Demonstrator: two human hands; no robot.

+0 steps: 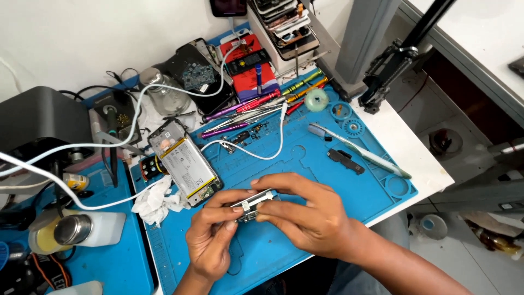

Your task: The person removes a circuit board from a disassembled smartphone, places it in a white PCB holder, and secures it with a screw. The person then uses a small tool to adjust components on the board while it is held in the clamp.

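While both hands meet over the blue mat (pixel 305 158), they share one small part: a silvery metal-and-board piece (pixel 252 204), held just above the mat near its front edge. The left hand (pixel 210 240) pinches its left end between thumb and fingers; the right hand (pixel 308 210) closes over its right end, thumb below and fingers along the top. Both grips are pressed onto the piece, not spread.

It looks light, thin and stiff, with exposed circuitry, so likely fragile; the edges and the metal frame seem the safest places to hold, not the components.

Just beyond the left hand lies an opened phone (pixel 183 163) on the mat, its battery bearing a pale rectangular label with a yellow stripe. Beside it sits crumpled white tissue (pixel 155 201). A red flat box (pixel 248 60) rests at the back of the counter, with screwdrivers (pixel 262 104) with coloured handles before it. A white cable (pixel 273 147) curls across the mat.
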